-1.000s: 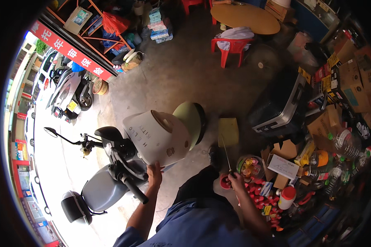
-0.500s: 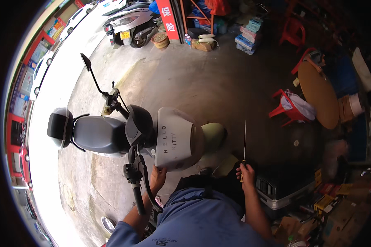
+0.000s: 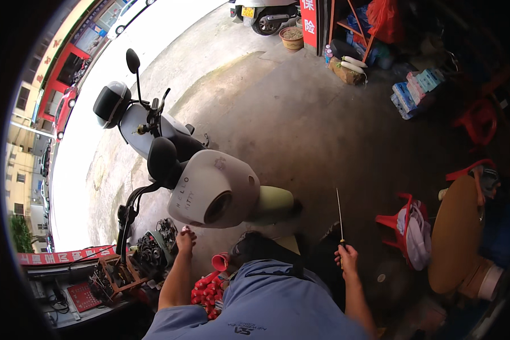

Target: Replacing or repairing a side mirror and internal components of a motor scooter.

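A long, thin-shafted screwdriver point(image 3: 339, 212) points away from me, its handle in my closed right hand point(image 3: 349, 259). My left hand point(image 3: 186, 240) is closed just below the scooter's front end, apart from it. The left fingertips are pressed together; what they hold, if anything, is too small to make out. In front of me on the left stands a scooter point(image 3: 209, 184) with a pale front panel, a round dark headlight, a light green front mudguard point(image 3: 273, 205) and black handlebars. One mirror point(image 3: 132, 60) sticks up on the far side.
Low on the left are a pile of red objects point(image 3: 207, 290), a pinkish-red cup-like container point(image 3: 220, 261) and a bench with dark parts point(image 3: 150, 247). A red plastic chair point(image 3: 395, 225) with cloth on it and an oval brown board point(image 3: 457, 235) stand on the right.
The view has turned, so the scooter shows at a different slant with its headlight visible. My left hand has come away from the panel's lower edge. My right hand keeps the screwdriver.
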`<action>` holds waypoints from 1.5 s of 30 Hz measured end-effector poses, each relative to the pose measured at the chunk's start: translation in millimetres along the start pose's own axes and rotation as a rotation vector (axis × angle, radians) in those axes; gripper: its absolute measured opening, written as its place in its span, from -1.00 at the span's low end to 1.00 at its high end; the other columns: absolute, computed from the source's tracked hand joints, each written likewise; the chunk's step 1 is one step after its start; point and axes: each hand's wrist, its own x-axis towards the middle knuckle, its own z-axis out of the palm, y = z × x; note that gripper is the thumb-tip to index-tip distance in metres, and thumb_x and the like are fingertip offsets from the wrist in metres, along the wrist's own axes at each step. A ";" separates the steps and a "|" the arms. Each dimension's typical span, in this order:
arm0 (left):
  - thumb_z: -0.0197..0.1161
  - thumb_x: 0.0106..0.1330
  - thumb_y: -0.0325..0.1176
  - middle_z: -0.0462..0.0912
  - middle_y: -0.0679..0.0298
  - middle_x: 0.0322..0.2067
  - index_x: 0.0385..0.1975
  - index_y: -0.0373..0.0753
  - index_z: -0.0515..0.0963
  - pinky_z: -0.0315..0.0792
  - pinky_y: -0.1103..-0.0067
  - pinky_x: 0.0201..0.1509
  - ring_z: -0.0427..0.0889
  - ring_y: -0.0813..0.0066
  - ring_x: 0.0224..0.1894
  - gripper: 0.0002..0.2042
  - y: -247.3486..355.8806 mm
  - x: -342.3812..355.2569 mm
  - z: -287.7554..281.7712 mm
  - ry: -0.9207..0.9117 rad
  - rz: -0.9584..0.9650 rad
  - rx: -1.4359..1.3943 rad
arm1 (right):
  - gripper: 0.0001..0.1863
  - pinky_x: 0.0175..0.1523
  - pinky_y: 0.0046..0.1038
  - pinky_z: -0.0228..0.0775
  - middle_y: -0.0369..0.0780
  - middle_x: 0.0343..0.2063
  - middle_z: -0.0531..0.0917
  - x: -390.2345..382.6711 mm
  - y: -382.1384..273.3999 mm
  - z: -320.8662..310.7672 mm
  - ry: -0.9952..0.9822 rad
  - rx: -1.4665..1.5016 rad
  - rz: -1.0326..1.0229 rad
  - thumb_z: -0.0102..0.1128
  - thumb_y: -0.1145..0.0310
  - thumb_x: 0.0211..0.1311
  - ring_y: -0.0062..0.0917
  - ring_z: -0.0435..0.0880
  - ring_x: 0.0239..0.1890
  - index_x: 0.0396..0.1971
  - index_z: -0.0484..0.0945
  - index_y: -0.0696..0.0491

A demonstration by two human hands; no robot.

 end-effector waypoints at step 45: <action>0.14 0.21 -0.31 0.20 0.23 0.18 0.10 -0.14 0.27 0.38 0.44 0.00 0.29 0.37 0.10 -0.56 562.5 228.3 202.4 0.942 -0.040 -2.312 | -0.83 -0.70 -0.57 0.23 -0.28 -0.65 0.49 511.2 -668.0 540.4 -0.715 -1.121 -0.142 0.12 0.29 0.21 -0.60 0.44 -0.74 -0.38 0.49 0.09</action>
